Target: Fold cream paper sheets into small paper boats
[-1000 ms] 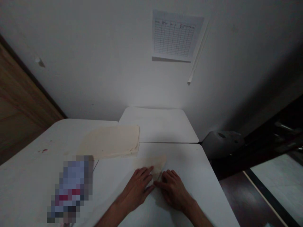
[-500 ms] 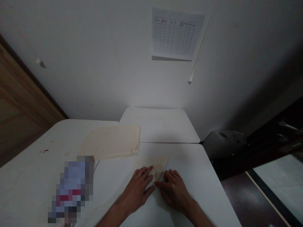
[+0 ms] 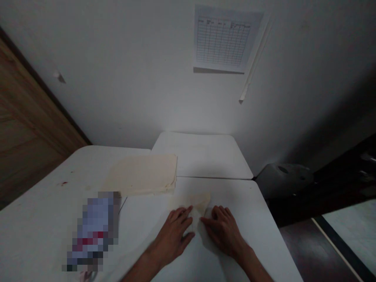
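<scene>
A thin, pale beige sheet [image 3: 202, 201], seemingly paper, lies on the white table with a folded, pointed corner at its right. My left hand [image 3: 178, 232] rests on the sheet's near left part, palm down and fingers apart. To the right, my right hand [image 3: 225, 231] has its fingers curled, with one digit reaching left toward the sheet's near right edge. Whether an edge is pinched between these fingers is too dim to make out. Part of the sheet is hidden under my left fingers.
A stack of beige sheets [image 3: 143, 174] lies beyond my left hand. A pixelated bluish item [image 3: 95, 223] sits at the left on the white table [image 3: 241, 199]. Behind are a raised white panel [image 3: 202, 154] and a wall with a printed chart [image 3: 221, 43]. A grey container [image 3: 283, 178] stands at right.
My right hand has moved slightly right, away from my left hand, and the gap between them is wider. My left hand stays on the sheet. The whole view has shifted a little.
</scene>
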`<state>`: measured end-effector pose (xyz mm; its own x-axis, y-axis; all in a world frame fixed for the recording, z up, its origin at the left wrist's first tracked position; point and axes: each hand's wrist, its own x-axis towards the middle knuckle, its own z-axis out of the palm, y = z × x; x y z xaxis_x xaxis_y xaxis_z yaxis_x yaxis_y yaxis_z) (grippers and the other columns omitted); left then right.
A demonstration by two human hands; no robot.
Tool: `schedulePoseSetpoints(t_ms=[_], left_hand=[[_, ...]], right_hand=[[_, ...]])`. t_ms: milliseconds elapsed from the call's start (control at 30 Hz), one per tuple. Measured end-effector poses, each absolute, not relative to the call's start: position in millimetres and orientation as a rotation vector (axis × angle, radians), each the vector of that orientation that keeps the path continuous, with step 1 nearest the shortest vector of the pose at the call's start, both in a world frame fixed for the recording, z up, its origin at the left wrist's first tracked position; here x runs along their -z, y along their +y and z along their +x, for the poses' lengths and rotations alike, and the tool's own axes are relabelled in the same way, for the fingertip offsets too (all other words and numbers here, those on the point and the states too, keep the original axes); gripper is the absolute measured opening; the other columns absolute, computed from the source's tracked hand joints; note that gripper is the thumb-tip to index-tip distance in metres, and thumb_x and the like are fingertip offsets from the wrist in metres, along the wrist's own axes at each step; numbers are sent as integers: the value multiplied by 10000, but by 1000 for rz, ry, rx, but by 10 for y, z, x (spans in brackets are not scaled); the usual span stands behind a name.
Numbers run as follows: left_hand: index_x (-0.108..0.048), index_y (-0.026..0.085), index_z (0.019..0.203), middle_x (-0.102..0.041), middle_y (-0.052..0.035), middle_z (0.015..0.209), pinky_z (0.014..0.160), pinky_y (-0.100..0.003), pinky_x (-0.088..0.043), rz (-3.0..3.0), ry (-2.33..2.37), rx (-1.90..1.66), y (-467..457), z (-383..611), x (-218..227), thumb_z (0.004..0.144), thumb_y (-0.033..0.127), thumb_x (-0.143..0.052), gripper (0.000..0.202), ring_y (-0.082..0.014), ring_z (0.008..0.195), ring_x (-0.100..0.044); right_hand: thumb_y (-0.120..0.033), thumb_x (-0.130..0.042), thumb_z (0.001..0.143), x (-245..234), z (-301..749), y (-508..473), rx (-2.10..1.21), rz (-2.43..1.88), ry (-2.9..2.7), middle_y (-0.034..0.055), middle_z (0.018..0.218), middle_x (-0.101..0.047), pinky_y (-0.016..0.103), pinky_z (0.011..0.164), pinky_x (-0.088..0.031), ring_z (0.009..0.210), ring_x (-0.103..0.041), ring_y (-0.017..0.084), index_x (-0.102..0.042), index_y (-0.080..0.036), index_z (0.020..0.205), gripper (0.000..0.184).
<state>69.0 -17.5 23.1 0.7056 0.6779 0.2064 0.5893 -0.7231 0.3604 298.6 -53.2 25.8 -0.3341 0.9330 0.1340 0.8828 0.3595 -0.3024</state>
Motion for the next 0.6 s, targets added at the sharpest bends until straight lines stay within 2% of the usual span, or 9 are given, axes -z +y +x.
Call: schedulePoseSetpoints(t_ms=[133, 600], left_hand=[[-575, 233, 1124, -418, -47, 1452, 1012, -502, -402, 2645, 1013, -503, -170, 698, -239, 871, 284, -590, 259, -281, 1234, -431], [-572, 227, 1126, -414, -50, 1454, 1015, -489, -400, 2626, 1017, -501, -172, 706, -254, 877, 273, -583, 254, -277, 1230, -418]], right_hand=[[-338, -556, 899, -274, 3014, -491, -246, -1627, -2313, 40, 914, -501, 351, 802, -282, 897, -441, 208, -650, -409, 1113, 245], [-304, -537, 917, -211, 3144, -378, -123, -1727, -2233, 52, 902, -504, 342, 798, -299, 879, -459, 207, -638, -367, 1146, 259]])
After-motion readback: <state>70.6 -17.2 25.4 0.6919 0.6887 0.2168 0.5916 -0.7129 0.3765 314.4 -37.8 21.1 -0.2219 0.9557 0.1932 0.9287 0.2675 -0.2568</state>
